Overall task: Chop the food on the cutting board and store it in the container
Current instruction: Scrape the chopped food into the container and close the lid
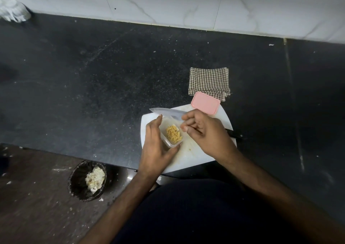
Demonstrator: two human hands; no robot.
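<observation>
A white cutting board [188, 159] lies at the black counter's front edge. On it stands a small clear container [169, 142] with yellow chopped food [173, 134] inside. My left hand [155, 146] grips the container, fingers along its left side and thumb at its near corner. My right hand [207, 133] hovers at the container's right rim with fingers curled and fingertips bunched; no food shows between them. A knife [166, 112] lies across the board's far side, blade pointing left, its middle hidden under my right hand, its black handle poking out right.
A pink lid [205, 102] rests on the board's far right corner, against a folded checked cloth [208, 81]. A black bin [87, 180] with scraps stands on the floor below the counter at left. A white tiled wall runs behind the counter.
</observation>
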